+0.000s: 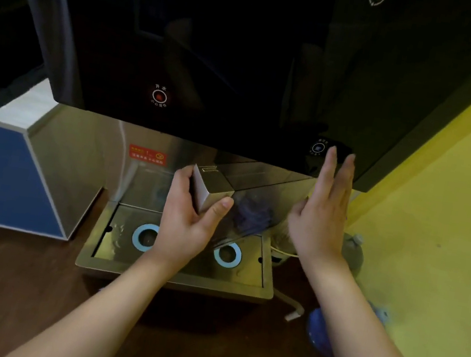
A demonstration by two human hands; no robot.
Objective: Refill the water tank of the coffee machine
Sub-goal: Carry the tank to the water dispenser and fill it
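Floor: dark wood-look surface lying nearest, both bare forearms reaching across it toward the dispenser.

Blue object: rounded, lying on the floor at right, partly hidden behind the right forearm; what it is cannot be told.

Drip tray: steel, rectangular, sitting at the foot of the dispenser, showing two pale blue rings set left and right in its bed.

Left hand: reaching over the tray, thumb and fingers wrapping the tank's silvery end, thumb lying on the near face, fingers on the left side.

Tank: clear plastic body with a silvery box-shaped end, being held tilted above the tray, under the dispenser's black front, its clear part running right toward the other hand. Whether water is standing in it cannot be told.

Right hand: raised at right of the tank, fingers straight and together, grasping nothing, fingertips lying at the lower edge of the black panel just beside a small ringed button.

Cabinet: blue side, pale top, standing left of the tray.

Steel back: rising behind the tray, carrying a red warning label.

Black panel: glossy, overhanging the tray, showing a red-lit button at left.

Wall: yellow, running along the right.
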